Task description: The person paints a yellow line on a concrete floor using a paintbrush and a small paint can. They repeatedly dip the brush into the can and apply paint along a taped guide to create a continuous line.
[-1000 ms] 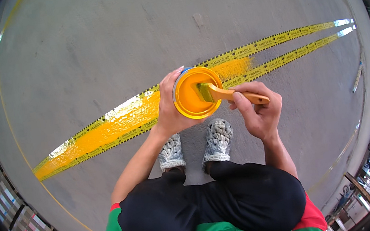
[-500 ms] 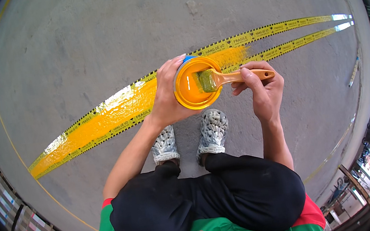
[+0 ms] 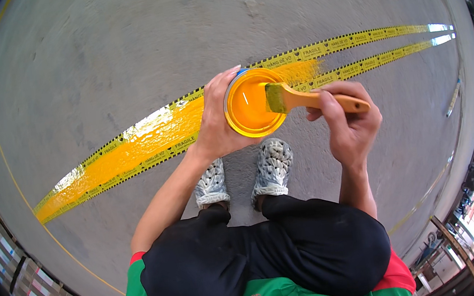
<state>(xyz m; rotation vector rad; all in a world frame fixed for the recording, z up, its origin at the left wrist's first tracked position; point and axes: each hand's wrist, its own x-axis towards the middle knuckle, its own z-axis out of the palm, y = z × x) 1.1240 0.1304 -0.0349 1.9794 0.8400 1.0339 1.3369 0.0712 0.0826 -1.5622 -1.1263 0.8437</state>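
Observation:
My left hand [image 3: 217, 121] is wrapped round the left side of an open paint can [image 3: 235, 125], tilted so that its mouth faces me. Inside, the can holds orange-yellow paint [image 3: 249, 102]. In my right hand [image 3: 349, 122] is a paintbrush [image 3: 303, 98], gripped by its wooden handle. Its paint-stained metal band lies over the can's right rim, and the bristle tips are over or in the paint. Beneath the can, a wet orange-yellow stripe [image 3: 152, 134] runs across the concrete floor between two strips of yellow-and-black printed tape [image 3: 348, 41]. Farther right, bare grey floor shows between the strips.
My feet in grey-and-white clogs [image 3: 272, 167] stand just behind the stripe. A thin yellow line [image 3: 62, 246] crosses the floor at left. Stacked pallets [image 3: 35, 291] line the lower left edge. At the lower right stands a wooden frame [image 3: 455, 245] amid clutter.
My right hand has drawn the paintbrush rightward, from over the middle of the paint to the can's right rim. My left hand and the can have shifted only slightly.

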